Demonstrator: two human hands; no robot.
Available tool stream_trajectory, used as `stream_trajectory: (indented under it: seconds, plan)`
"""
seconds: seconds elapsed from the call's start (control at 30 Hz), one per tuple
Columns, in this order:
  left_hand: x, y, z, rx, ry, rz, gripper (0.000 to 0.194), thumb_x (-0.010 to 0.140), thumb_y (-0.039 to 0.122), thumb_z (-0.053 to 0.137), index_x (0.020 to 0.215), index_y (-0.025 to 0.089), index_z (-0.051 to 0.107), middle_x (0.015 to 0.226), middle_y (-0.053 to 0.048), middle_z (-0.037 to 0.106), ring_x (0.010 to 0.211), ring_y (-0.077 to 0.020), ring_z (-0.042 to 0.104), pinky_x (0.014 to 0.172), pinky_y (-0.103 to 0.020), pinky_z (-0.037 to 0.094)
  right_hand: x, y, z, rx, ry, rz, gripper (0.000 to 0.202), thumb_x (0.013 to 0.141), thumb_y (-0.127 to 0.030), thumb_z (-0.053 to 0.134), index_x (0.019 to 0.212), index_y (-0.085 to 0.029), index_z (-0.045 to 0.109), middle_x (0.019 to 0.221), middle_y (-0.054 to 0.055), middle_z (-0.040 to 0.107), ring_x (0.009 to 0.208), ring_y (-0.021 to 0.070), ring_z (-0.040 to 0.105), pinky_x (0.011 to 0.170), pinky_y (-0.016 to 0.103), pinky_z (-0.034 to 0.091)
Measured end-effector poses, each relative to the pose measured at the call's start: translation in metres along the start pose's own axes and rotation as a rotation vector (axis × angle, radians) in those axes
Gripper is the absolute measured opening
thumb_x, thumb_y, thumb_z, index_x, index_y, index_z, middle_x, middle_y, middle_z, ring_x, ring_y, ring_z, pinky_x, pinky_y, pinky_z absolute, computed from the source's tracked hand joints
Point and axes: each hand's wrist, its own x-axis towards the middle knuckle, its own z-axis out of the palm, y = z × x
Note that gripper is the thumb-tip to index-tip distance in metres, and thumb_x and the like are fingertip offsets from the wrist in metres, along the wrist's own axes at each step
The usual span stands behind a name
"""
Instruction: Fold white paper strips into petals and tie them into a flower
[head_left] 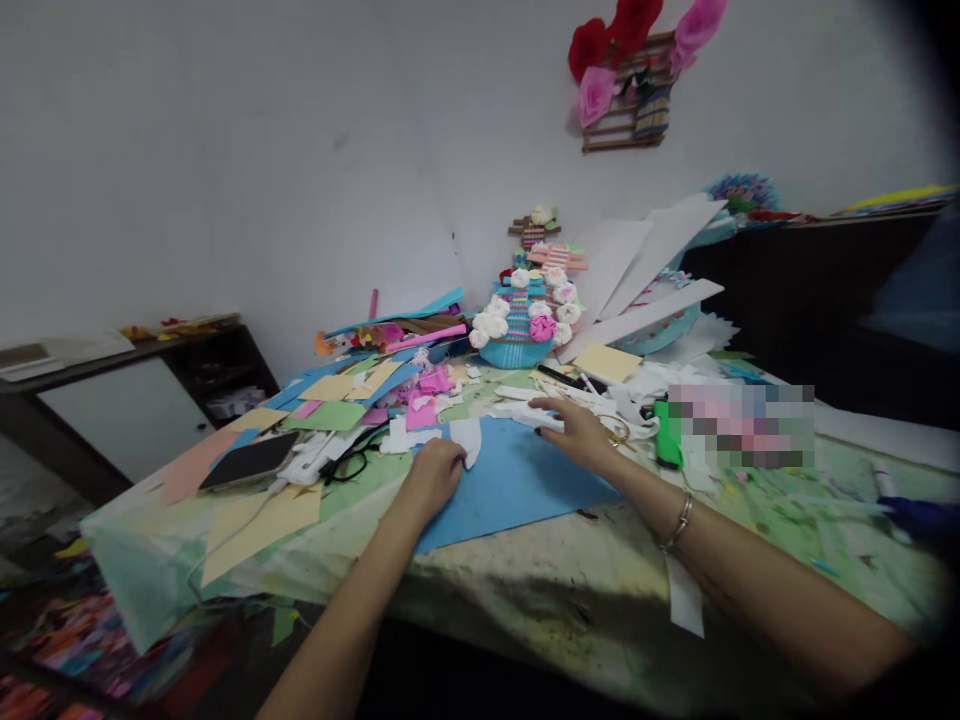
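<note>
A blue sheet [517, 480] lies at the table's near edge, in front of me. My left hand [437, 474] is closed at the sheet's left side, its fingertips pinching a small white paper piece [466, 438] with a curved edge. Over the sheet's upper right part is my right hand [576, 432], its fingers spread and nothing gripped, close to some white paper strips [525, 408]. A silver bracelet [681, 522] circles the right wrist. Just right of that hand lies a green object [667, 436].
The cloth-covered table [352, 535] holds paper scraps, a dark flat device [251, 463], black cable [349, 466] and a yellow pad [609, 363]. Behind stands a flower-decorated blue craft piece [517, 350]. A cabinet [124, 400] is at left; a strip [685, 597] hangs over the front edge.
</note>
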Motion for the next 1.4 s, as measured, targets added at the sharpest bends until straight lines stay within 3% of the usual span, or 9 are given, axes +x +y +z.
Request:
stream_trajectory:
  seconds: [0.1,0.2,0.3,0.37,0.5,0.67,0.8,1.0,1.4]
  plan:
    - [-0.006,0.019,-0.001,0.031,0.047,0.02,0.016,0.074,0.008,0.049,0.079,0.016,0.062,0.085,-0.009,0.066,0.088,-0.0243,0.056,0.082,-0.037,0.041,-0.009,-0.016,0.009,0.069,-0.144,-0.183,0.048,0.068,-0.013,0.067,0.114,-0.025,0.061,0.127,0.004,0.057,0.114,0.0209,0.052,0.086,0.032,0.048]
    - [-0.016,0.04,0.003,0.036,0.067,0.032,0.012,0.074,0.01,0.048,0.078,0.016,0.057,0.081,-0.008,0.063,0.084,-0.0235,0.055,0.078,-0.036,0.042,-0.018,-0.026,0.02,0.172,-0.295,-0.376,0.06,0.068,-0.009,0.065,0.126,-0.024,0.052,0.134,0.009,0.05,0.103,0.0193,0.058,0.075,0.028,0.05]
    - [-0.027,0.056,0.01,0.02,0.054,0.047,0.009,0.075,0.011,0.047,0.076,0.017,0.054,0.078,-0.007,0.06,0.078,-0.0218,0.054,0.072,-0.033,0.041,-0.022,-0.03,0.026,0.164,-0.377,-0.373,0.054,0.07,-0.003,0.059,0.122,-0.019,0.056,0.113,0.009,0.065,0.075,0.0127,0.063,0.067,0.024,0.049]
    - [-0.032,0.06,0.013,0.002,0.051,0.049,0.009,0.077,0.012,0.046,0.077,0.018,0.052,0.078,-0.006,0.059,0.077,-0.021,0.054,0.07,-0.032,0.041,-0.023,-0.031,0.027,0.113,-0.375,-0.354,0.039,0.072,-0.004,0.058,0.108,-0.018,0.065,0.092,0.005,0.072,0.069,0.0128,0.063,0.067,0.023,0.048]
    - [-0.037,0.058,0.013,-0.046,0.061,0.021,0.008,0.079,0.013,0.044,0.075,0.019,0.049,0.073,-0.004,0.056,0.072,-0.0195,0.053,0.064,-0.03,0.039,-0.025,-0.033,0.026,0.103,-0.338,-0.326,0.019,0.073,-0.008,0.059,0.083,-0.017,0.072,0.077,0.004,0.072,0.068,0.014,0.064,0.066,0.023,0.047]
    - [-0.038,0.053,0.01,-0.145,0.06,0.015,0.003,0.081,0.019,0.051,0.079,0.018,0.049,0.075,-0.002,0.058,0.069,-0.0161,0.054,0.061,-0.026,0.041,-0.026,-0.039,0.025,0.206,-0.378,-0.299,0.027,0.074,-0.009,0.058,0.098,-0.016,0.069,0.083,0.003,0.072,0.07,0.0134,0.064,0.067,0.022,0.048]
    - [-0.041,0.052,0.005,-0.333,0.008,0.036,0.027,0.068,0.021,0.069,0.089,0.018,0.053,0.086,-0.003,0.06,0.073,-0.0159,0.056,0.064,-0.025,0.043,-0.024,-0.04,0.021,0.192,-0.359,-0.272,0.02,0.078,-0.012,0.054,0.087,-0.016,0.071,0.08,0.004,0.072,0.071,0.0142,0.064,0.068,0.024,0.047]
    - [-0.041,0.043,0.0,-0.507,-0.023,0.011,0.012,0.072,0.01,0.057,0.08,0.018,0.062,0.085,-0.003,0.064,0.076,-0.0144,0.057,0.067,-0.024,0.044,-0.022,-0.038,0.016,0.206,-0.442,-0.234,0.017,0.078,-0.018,0.057,0.085,-0.014,0.072,0.077,0.005,0.072,0.07,0.0154,0.064,0.067,0.024,0.048]
    - [-0.037,0.034,-0.004,-0.629,-0.181,0.025,0.013,0.07,0.012,0.06,0.072,0.018,0.071,0.091,-0.005,0.069,0.081,-0.0152,0.061,0.071,-0.025,0.044,-0.019,-0.034,0.005,0.273,-0.622,-0.228,0.015,0.078,-0.021,0.062,0.085,-0.016,0.073,0.084,0.005,0.073,0.076,0.0155,0.064,0.073,0.026,0.048]
